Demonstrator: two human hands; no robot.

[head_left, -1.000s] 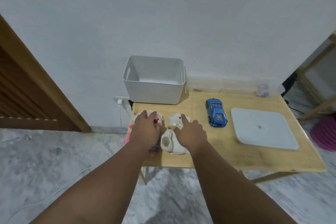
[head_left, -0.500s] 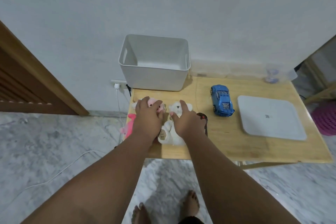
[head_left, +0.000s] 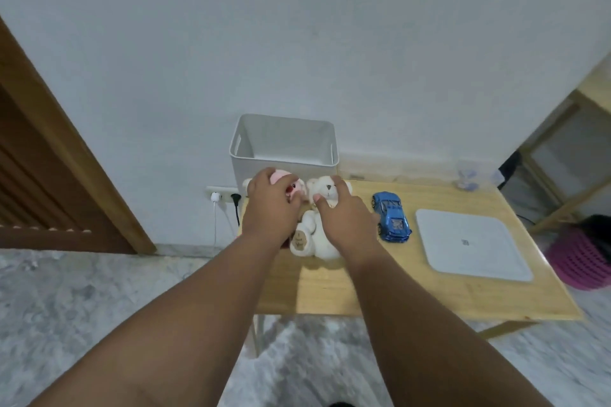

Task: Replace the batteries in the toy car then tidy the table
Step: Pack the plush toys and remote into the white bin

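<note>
A: Stage reached?
B: Tidying barely begun. My left hand (head_left: pixel 271 208) gripped the pink toy (head_left: pixel 278 177), and my right hand (head_left: pixel 347 215) gripped the white bear (head_left: pixel 319 236), both near the bin (head_left: pixel 284 139). The car (head_left: pixel 391 216) sat on the table (head_left: pixel 429 294); I could not tell about its batteries.

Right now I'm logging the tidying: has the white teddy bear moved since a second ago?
Yes. The white teddy bear has shifted back toward the bin; its head now reaches the far end of the blue car.
</note>
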